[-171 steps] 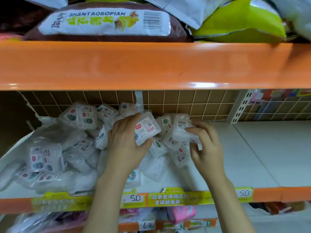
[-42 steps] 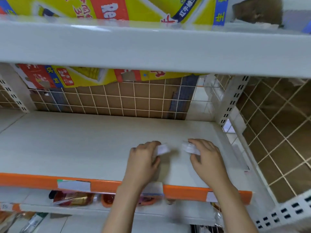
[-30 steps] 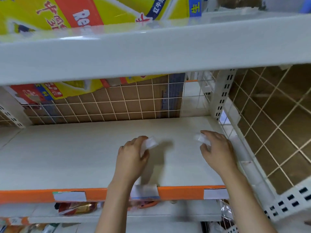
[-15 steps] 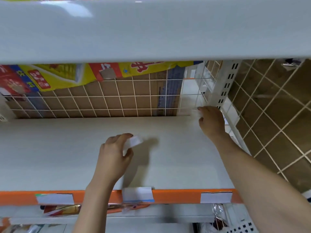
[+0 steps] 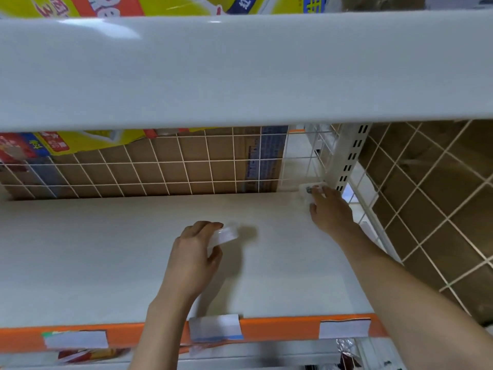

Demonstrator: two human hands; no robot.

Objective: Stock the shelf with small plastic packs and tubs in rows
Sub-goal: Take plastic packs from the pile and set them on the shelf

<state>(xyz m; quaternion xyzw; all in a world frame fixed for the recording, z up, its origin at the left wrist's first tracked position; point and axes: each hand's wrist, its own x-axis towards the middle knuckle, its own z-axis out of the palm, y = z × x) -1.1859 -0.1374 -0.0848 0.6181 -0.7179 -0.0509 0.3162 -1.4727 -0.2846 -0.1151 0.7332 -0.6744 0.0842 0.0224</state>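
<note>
The right hand [image 5: 330, 212] reaches to the back right corner of the shelf [image 5: 106, 249], fingers curled over a small clear plastic tub [image 5: 306, 192] that sits on the shelf board right against the wire grid back [image 5: 165, 166] and beside the white slotted upright [image 5: 346, 158]. The tub shows a small dark mark on its top; its label is too blurred to read.

The left hand [image 5: 194, 255] hovers over the middle of the shelf, a little in front of centre, fingers and thumb pinching a second clear pack [image 5: 224, 235] that is blurred and tilted, held above the board with its shadow falling on the shelf to the right.

Along the orange front edge [image 5: 277, 328] of the shelf hang three white price tags [image 5: 214, 327]. An upper shelf [image 5: 240, 70] crosses the top of the view, with yellow and red cartons [image 5: 88, 140] on it and behind the grid at the back left. To the right stands a brown panel with a white grid [image 5: 432, 198].
</note>
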